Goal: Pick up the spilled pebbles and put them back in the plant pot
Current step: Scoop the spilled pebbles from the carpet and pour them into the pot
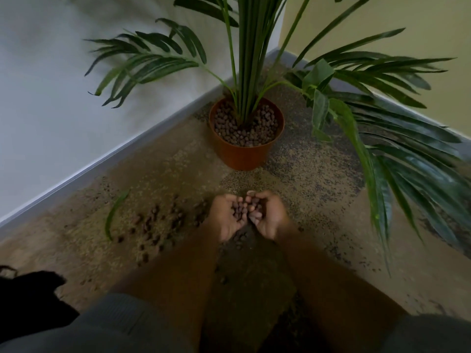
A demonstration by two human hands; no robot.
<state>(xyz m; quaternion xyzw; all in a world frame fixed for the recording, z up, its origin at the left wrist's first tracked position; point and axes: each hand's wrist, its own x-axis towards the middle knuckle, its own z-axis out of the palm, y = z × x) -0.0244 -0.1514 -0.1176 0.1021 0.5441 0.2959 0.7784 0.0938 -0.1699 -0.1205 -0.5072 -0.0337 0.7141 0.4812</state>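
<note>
So we've got both hands cupped together in front of us, left hand [225, 216] and right hand [267, 215] side by side, palms up. The fingers [251, 200] curl inward around a little heap of small round reddish-brown clay pebbles [240, 208] sitting in the hollow between them.

Plenty more spilled pebbles [158, 225] lie scattered on the floor to our left, and a few sit right under our wrists. Beside that scatter lies a loose green leaf strip [114, 212].

Straight ahead of the hands, and apart from them, stands the round terracotta-orange plastic plant pot [242, 154], tucked into the corner of the room. It's topped with the same pebbles around a bundle of straight green stems [251, 72]. Long drooping palm-like fronds [397, 154] hang low on our right, reaching down beside the right forearm, and another frond spreads out over the left side up high. Nothing sits between our hands and the pot.

The floor is a speckled brown and tan carpet [318, 174], pretty blotchy. A grey skirting board [102, 161] runs along a pale grey wall on the left, and a yellowish-green wall [407, 14] meets it on the right. Something dark [30, 296] sits at the lower left edge; we can't tell what.
</note>
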